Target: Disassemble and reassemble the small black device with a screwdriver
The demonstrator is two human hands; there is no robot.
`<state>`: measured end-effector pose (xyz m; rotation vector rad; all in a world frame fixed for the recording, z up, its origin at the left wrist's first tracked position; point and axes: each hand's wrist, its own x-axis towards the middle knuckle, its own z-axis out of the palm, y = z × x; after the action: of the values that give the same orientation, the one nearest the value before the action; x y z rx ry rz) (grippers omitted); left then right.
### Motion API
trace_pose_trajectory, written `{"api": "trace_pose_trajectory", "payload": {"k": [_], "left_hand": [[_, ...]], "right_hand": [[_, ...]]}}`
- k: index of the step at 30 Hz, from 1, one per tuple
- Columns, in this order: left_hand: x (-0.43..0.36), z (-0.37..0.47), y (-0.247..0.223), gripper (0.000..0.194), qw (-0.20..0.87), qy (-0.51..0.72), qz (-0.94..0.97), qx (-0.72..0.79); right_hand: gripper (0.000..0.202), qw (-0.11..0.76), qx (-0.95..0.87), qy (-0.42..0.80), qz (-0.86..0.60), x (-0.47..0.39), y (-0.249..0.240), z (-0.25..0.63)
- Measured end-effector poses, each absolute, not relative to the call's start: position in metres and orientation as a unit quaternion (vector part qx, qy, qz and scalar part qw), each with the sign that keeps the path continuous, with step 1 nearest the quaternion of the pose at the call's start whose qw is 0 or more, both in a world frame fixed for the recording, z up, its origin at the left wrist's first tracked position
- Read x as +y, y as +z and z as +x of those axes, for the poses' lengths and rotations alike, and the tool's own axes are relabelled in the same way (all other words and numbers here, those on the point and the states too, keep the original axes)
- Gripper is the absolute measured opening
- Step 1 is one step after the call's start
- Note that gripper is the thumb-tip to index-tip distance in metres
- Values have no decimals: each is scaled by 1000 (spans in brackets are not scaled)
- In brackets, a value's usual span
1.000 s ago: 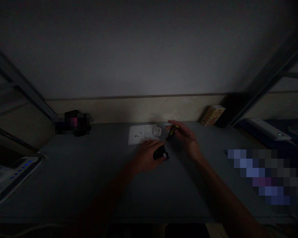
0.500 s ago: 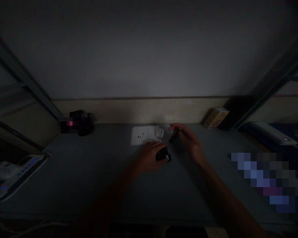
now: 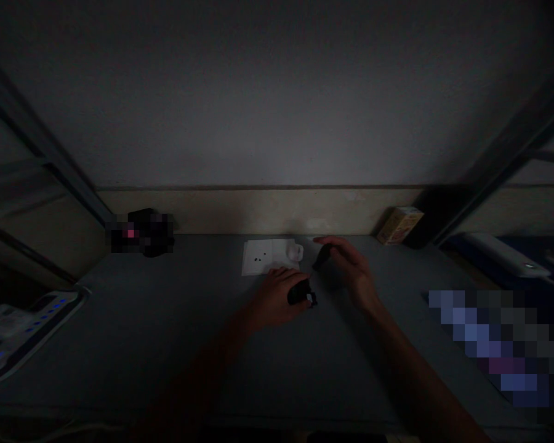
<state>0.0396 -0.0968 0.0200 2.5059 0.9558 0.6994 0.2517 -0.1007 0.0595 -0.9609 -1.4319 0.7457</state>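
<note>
My left hand (image 3: 277, 295) is wrapped round a small black device (image 3: 300, 291) with a bracket-like end, low over the grey desk. A small pale patch shows at that end. To the right, my right hand (image 3: 353, 267) pinches a dark curved piece, like a shell or cover (image 3: 323, 255), between thumb and fingers. The two black parts are apart. Behind my left hand lies a white sheet of paper (image 3: 277, 247) with a few tiny dark bits (image 3: 260, 257) on it. A small white rounded object (image 3: 295, 251) rests on the paper's right side. Dim light hides finer detail.
At the back left sits a dark bundle (image 3: 150, 237). A small carton (image 3: 399, 225) stands at the back right. A white power strip (image 3: 37, 329) with blue lights lies at the left edge. A white oblong object (image 3: 508, 253) lies beyond the desk (image 3: 212, 357) on the right.
The dark piece in my right hand has turned, so its yellowish side no longer shows. My left hand keeps its hold on the black device. The whole view has shifted slightly.
</note>
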Motion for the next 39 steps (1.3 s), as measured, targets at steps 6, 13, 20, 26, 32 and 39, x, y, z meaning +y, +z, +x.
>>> {"api": "trace_pose_trajectory", "payload": {"k": [6,13,20,26,32,39], "left_hand": [[-99,40,24,45,184,252,888,337],[-95,41,19,52,202,243,883,346],[-95,42,19,48,203,248,881,349],[-94,42,16,52,206,257,879,344],[-96,42,17,48,193,261,882,342],[-96,41,19,53,207,253,881,342]], "right_hand": [[9,636,-594,264,-415,-101,61,240],[26,618,-577,376,-380,-102,59,239],[11,633,-580,301,-416,-102,57,237],[33,621,-576,354,-397,-103,58,239],[15,635,-590,307,-392,-101,54,233],[22,626,-579,320,-414,-101,55,241]]}}
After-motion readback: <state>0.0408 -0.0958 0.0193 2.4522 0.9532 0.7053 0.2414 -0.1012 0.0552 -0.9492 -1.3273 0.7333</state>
